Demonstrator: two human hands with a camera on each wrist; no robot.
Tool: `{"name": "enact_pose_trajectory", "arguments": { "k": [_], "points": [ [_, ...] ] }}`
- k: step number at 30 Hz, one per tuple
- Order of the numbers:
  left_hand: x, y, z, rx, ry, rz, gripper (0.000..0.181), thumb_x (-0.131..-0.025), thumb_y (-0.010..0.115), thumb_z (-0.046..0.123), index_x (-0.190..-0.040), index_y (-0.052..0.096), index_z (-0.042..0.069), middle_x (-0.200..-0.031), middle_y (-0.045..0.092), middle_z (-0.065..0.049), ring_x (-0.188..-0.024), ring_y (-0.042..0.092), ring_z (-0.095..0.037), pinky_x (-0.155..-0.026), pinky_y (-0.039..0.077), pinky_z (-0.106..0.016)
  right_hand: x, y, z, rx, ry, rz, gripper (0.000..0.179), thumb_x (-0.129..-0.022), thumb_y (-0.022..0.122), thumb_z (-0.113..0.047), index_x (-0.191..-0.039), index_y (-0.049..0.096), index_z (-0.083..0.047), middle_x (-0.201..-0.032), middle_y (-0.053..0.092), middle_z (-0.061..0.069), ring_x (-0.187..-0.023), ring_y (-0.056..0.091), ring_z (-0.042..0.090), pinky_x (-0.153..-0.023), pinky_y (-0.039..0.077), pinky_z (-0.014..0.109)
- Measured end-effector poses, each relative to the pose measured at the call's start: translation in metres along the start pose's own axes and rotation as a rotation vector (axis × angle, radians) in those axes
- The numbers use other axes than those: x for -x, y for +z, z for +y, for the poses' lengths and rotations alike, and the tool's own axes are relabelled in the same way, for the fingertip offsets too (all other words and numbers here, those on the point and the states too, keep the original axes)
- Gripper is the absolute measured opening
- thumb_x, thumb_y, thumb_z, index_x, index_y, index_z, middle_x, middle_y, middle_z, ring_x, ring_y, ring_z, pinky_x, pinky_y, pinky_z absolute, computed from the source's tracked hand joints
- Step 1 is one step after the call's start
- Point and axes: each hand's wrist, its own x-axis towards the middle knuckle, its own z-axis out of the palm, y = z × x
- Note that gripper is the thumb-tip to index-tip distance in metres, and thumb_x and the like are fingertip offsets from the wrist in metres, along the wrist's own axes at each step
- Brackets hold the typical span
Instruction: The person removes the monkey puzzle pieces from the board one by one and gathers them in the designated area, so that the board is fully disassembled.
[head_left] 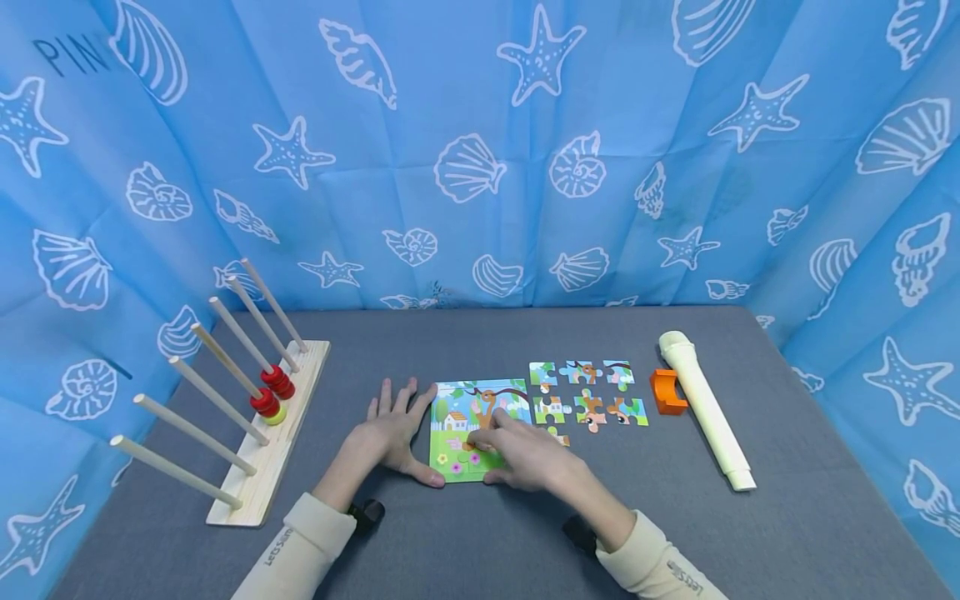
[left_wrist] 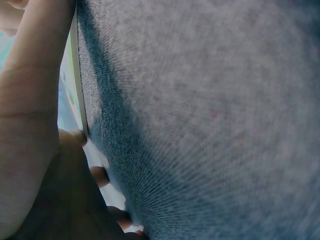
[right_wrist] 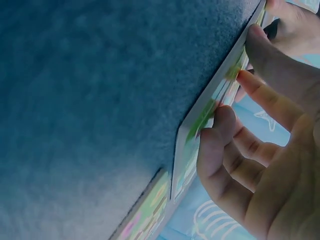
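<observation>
A square picture puzzle point(head_left: 456, 467) with an animal, a house and flowers lies flat on the table. My left hand point(head_left: 392, 435) rests along its left side, fingers spread, with the thumb near the lower left corner and a fingertip near the upper left one. Over the lower right part of the puzzle, my right hand point(head_left: 525, 454) touches the picture with its index fingertip. Its thumb lies at the near edge; the other fingers are bent loosely, as the right wrist view shows. I see no piece pinched there. Loose jigsaw pieces point(head_left: 590, 410) lie in rows just right of the puzzle.
On the left stands a wooden peg rack point(head_left: 288, 421) with tall pegs, red rings point(head_left: 277, 382) and a yellow-green ring point(head_left: 276, 416). A cream microphone-shaped stick point(head_left: 708, 408) and an orange bracket point(head_left: 666, 392) lie right. A blue shell-patterned curtain point(head_left: 465, 233) hangs behind the grey table point(head_left: 465, 542).
</observation>
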Motion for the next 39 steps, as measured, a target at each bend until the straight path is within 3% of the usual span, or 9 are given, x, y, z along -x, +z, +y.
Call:
{"name": "enact_pose_trajectory", "arguments": {
  "k": [16, 39],
  "points": [
    [-0.0016, 0.0004, -0.0012, -0.003, 0.006, 0.007, 0.143, -0.063, 0.087, 0.072, -0.166, 0.004, 0.02, -0.173, 0.0, -0.021, -0.157, -0.005, -0.054, -0.126, 0.014, -0.066, -0.0013, 0.0019, 0.0008, -0.048, -0.003, 0.034, 0.048, -0.085, 0.085, -0.02, -0.13, 0.068, -0.02, -0.1, 0.052, 0.001, -0.083, 0.045, 0.015, -0.062, 0.039, 0.028],
    [-0.0042, 0.0005, -0.0019, -0.01, -0.008, -0.009, 0.142, -0.063, 0.085, 0.075, -0.167, 0.004, 0.021, -0.173, -0.001, -0.02, -0.157, -0.006, -0.053, -0.127, 0.012, -0.065, 0.0022, -0.0008, 0.002, -0.008, -0.046, 0.052, 0.048, -0.085, 0.085, -0.022, -0.13, 0.07, -0.019, -0.097, 0.053, 0.001, -0.077, 0.044, 0.014, -0.06, 0.037, 0.026]
  ]
}}
